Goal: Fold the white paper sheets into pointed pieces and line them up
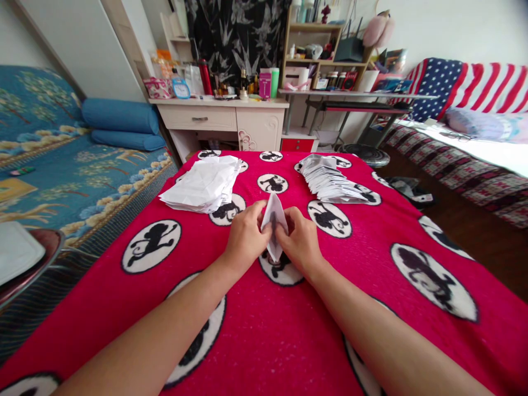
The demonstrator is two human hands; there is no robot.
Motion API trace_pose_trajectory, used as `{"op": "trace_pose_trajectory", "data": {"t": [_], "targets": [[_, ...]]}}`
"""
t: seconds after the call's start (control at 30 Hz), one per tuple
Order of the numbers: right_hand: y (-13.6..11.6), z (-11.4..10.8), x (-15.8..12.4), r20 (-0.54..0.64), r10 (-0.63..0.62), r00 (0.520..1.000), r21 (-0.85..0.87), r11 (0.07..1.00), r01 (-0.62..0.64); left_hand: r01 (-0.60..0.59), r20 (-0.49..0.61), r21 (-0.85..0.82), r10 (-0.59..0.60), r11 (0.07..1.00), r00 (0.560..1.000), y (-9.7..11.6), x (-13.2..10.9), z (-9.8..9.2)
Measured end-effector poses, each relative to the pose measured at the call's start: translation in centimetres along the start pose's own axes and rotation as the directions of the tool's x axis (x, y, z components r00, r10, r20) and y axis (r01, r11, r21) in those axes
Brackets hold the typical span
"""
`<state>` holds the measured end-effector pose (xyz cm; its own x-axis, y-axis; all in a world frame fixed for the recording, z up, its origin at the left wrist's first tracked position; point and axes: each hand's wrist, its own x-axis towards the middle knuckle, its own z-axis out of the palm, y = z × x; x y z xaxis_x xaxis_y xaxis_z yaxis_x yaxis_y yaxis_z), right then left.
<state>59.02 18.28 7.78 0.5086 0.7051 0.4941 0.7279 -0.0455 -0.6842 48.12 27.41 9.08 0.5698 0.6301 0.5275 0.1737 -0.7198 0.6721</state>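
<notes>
A folded white paper stands between my hands at the middle of the table, its two sides spread into a narrow pointed pocket. My left hand grips its left side, thumb pressed into the opening. On the other side my right hand pinches the right edge, its thumb also inside. Beyond my left hand lies a loose pile of white paper sheets. A leaning, fanned row of folded white papers rests past my right hand.
A red cloth with monkey ovals covers the table. A cluttered white dresser and a desk with shelves stand behind. To the left is a blue-covered sofa, to the right a bed. A round stool sits beyond the far right corner.
</notes>
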Motion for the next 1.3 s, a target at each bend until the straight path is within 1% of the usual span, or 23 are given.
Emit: {"op": "trace_pose_trajectory", "data": {"t": [0.07, 0.13, 0.23, 0.33, 0.4, 0.47, 0.57, 0.63, 0.7, 0.83, 0.9, 0.93, 1.0, 1.07, 1.13, 1.2, 1.27, 1.3], "targets": [[0.1, -0.2, 0.1, -0.034, -0.012, 0.999, -0.015, 1.000, 0.011, -0.027, -0.020, 0.009, 0.027, 1.000, 0.999, -0.1, 0.3, -0.3], [0.2, -0.4, 0.2, -0.066, 0.004, 0.998, 0.011, 1.000, -0.003, -0.045, -0.048, -0.013, 0.045, 0.999, 0.998, -0.4, 0.6, -0.7], [0.3, -0.6, 0.4, -0.072, 0.083, 0.994, 0.102, 0.992, -0.075, -0.085, -0.045, 0.036, 0.086, 0.996, 0.995, -0.7, 0.8, -0.9], [0.5, -0.7, 0.6, -0.058, 0.191, 0.980, 0.217, 0.961, -0.174, -0.176, -0.018, 0.094, 0.179, 0.980, 0.984, -0.8, 0.5, -0.9], [0.7, -0.9, 0.8, -0.041, 0.271, 0.962, 0.275, 0.928, -0.250, -0.281, 0.007, 0.079, 0.281, 0.957, 0.960, -0.9, 0.3, -1.0], [1.0, -1.1, 1.0, -0.018, 0.341, 0.940, 0.315, 0.894, -0.318, -0.388, 0.057, 0.075, 0.385, 0.918, 0.921, -1.2, 0.2, -1.2], [1.5, -1.4, 1.2, 0.017, 0.402, 0.916, 0.372, 0.847, -0.379, -0.504, 0.192, 0.103, 0.480, 0.857, 0.856, -2.1, 0.3, -1.4], [1.6, -1.5, 1.2, 0.054, 0.425, 0.904, 0.402, 0.819, -0.409, -0.547, 0.279, 0.126, 0.500, 0.828, 0.820, -2.7, 0.3, -1.5], [1.6, -1.5, 1.2, 0.106, 0.437, 0.893, 0.430, 0.790, -0.437, -0.565, 0.335, 0.141, 0.498, 0.813, 0.800, -3.2, 0.3, -1.6], [1.5, -1.6, 1.2, 0.139, 0.477, 0.868, 0.506, 0.719, -0.476, -0.576, 0.377, 0.120, 0.499, 0.809, 0.780, -3.3, 0.3, -1.8], [1.4, -1.8, 1.3, 0.166, 0.496, 0.852, 0.535, 0.680, -0.501, -0.555, 0.356, 0.085, 0.495, 0.828, 0.793, -3.0, 0.3, -1.8], [1.4, -1.9, 1.4, 0.193, 0.493, 0.848, 0.544, 0.666, -0.510, -0.530, 0.331, 0.058, 0.485, 0.846, 0.810, -2.7, 0.3, -1.7], [1.3, -2.0, 1.4, 0.244, 0.461, 0.853, 0.559, 0.652, -0.512, -0.448, 0.250, -0.015, 0.437, 0.894, 0.864, -2.2, 0.4, -1.6], [1.2, -2.0, 1.3, 0.278, 0.416, 0.866, 0.571, 0.654, -0.497, -0.326, 0.167, -0.084, 0.336, 0.942, 0.927, -1.8, 0.4, -1.4], [1.3, -2.0, 1.2, 0.280, 0.390, 0.877, 0.593, 0.648, -0.478, -0.171, 0.117, -0.120, 0.185, 0.978, 0.976, -1.6, 0.4, -1.1], [1.3, -2.1, 1.1, 0.279, 0.374, 0.885, 0.612, 0.641, -0.463, -0.007, 0.107, -0.164, 0.025, 0.986, 0.994, -1.7, 0.3, -0.8], [1.3, -2.1, 1.0, 0.293, 0.344, 0.892, 0.599, 0.661, -0.451, 0.118, 0.115, -0.263, -0.091, 0.958, 0.989, -1.9, 0.3, -0.5], [1.2, -2.1, 1.0, 0.302, 0.325, 0.896, 0.584, 0.680, -0.444, 0.159, 0.117, -0.326, -0.127, 0.932, 0.985, -2.1, 0.3, -0.3]]}}
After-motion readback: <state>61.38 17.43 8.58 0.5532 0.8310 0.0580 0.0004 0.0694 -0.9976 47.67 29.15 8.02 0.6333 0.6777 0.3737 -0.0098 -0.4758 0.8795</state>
